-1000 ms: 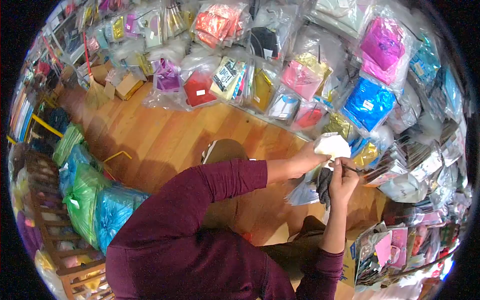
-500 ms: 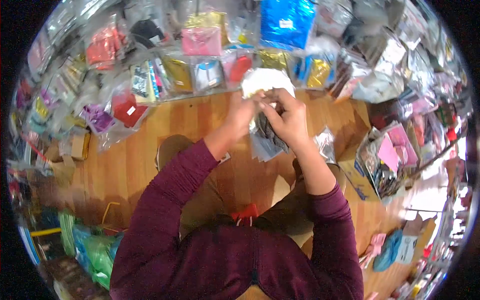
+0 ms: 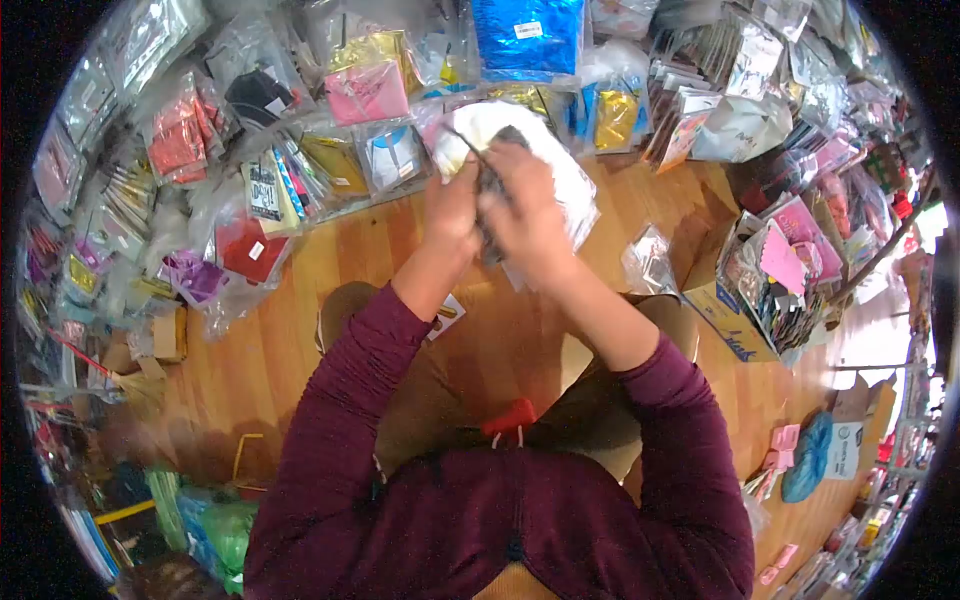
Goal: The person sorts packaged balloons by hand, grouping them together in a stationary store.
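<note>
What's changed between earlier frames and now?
The view has swung right. The white bundle spreads wider, past the right hand; the dark cloth, which hung below the hands, now shows mostly between them. Left hand stays at the bundle; the box stays on the floor.

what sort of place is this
Most likely a shop or stockroom for craft or party goods, though no sign confirms it: a blue packet and a red packet bear white labels, and an open carton is crammed with stock.
</note>
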A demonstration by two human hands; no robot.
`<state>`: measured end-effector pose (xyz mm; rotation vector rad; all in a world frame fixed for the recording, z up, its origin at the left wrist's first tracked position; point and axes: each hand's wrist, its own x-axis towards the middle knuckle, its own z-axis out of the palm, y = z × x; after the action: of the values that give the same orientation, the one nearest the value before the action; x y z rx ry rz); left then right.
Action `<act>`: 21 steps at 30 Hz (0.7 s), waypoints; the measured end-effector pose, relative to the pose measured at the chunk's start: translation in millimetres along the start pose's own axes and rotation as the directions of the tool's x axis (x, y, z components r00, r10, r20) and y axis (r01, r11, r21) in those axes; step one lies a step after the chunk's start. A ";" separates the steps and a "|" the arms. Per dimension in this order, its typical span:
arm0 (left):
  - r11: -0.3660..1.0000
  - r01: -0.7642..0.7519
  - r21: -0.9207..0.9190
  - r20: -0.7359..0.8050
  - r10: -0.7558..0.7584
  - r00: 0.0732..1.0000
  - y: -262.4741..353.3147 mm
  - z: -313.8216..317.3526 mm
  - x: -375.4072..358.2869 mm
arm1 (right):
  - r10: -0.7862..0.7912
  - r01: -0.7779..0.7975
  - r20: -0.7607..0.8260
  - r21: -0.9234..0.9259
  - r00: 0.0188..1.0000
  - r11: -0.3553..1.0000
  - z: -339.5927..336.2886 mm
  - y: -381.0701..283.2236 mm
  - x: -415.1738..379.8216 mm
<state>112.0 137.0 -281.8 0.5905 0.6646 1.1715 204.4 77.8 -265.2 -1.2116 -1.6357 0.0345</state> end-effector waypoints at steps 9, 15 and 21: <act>0.992 0.009 -0.130 0.169 0.013 0.986 3.6 -1.8 1.6 | -0.180 0.178 0.022 -0.316 0.983 0.932 2.7 18.1 11.0; 0.972 0.067 -0.227 0.139 -0.036 0.990 16.4 16.1 -13.3 | 0.005 -0.054 -0.370 -0.122 0.929 0.991 7.4 55.4 16.6; 0.969 0.025 -0.247 0.268 0.043 0.962 37.1 3.2 -10.4 | 0.703 -0.489 -0.058 0.678 0.709 0.549 34.6 123.2 -15.6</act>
<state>88.4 137.3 -251.2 0.5290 0.2753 1.1352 261.5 144.4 -359.6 -1.1123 -0.7191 0.7358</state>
